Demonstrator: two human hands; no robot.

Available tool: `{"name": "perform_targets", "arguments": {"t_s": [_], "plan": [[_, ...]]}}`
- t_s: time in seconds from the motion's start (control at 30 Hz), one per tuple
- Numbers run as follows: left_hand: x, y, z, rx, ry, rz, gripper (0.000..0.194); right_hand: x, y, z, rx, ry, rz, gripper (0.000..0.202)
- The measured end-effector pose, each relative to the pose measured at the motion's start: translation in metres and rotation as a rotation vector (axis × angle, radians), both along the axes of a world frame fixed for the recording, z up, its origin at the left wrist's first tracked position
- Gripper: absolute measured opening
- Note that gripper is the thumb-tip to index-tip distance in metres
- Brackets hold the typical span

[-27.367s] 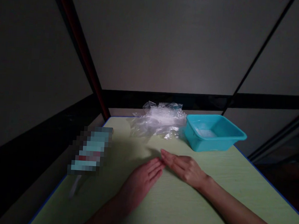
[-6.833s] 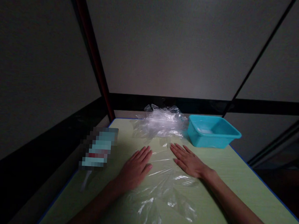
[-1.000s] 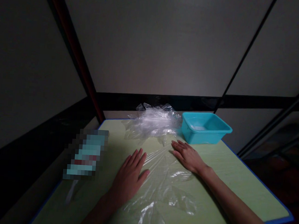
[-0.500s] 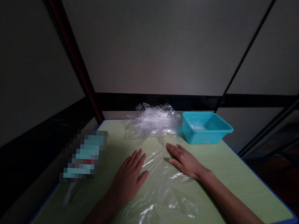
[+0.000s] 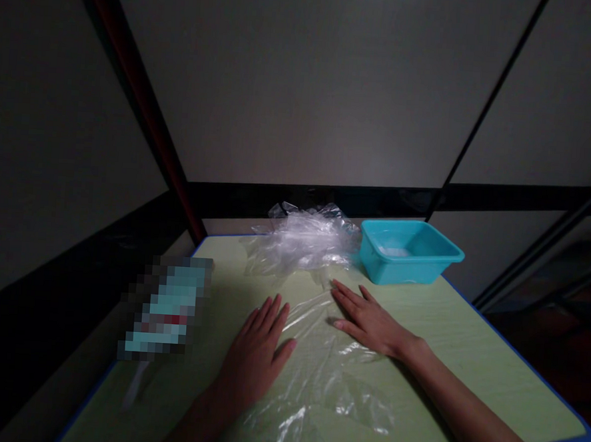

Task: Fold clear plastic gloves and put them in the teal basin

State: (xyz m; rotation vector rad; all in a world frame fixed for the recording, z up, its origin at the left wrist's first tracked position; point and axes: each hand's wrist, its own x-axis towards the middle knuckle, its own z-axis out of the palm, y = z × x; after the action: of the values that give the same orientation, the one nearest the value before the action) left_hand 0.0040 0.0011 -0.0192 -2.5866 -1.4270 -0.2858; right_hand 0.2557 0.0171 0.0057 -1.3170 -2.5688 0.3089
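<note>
A clear plastic bag (image 5: 311,375) lies spread and wrinkled on the light green table (image 5: 478,352). My left hand (image 5: 255,352) rests palm down at its left edge, fingers stretched out and holding nothing. On the bag's upper right side lies my right hand (image 5: 372,322), flat with its fingers apart and nothing in its grip. Behind both hands sits a crumpled heap of clear plastic bags (image 5: 307,242).
A turquoise basin (image 5: 408,254) with something whitish inside stands at the back right. To the left is a pixelated teal item (image 5: 170,307), with a whitish strip (image 5: 137,383) below it. A panelled wall (image 5: 313,89) rises behind the table.
My right hand has shifted slightly to the right, and its fingers are spread a little more. My left hand has stayed nearly in place.
</note>
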Motion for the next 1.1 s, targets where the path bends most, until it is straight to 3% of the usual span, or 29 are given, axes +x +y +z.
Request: {"name": "perform_targets", "arguments": {"t_s": [0.5,1.1], "plan": [[0.011,0.0,0.007,-0.065,-0.009,0.027,0.053,0.006,0.001,-0.001,0.074,-0.033,-0.041,0.062],[0.01,0.003,0.002,-0.025,-0.049,0.009,0.052,0.009,0.005,-0.003,0.007,-0.088,-0.033,0.064]]}}
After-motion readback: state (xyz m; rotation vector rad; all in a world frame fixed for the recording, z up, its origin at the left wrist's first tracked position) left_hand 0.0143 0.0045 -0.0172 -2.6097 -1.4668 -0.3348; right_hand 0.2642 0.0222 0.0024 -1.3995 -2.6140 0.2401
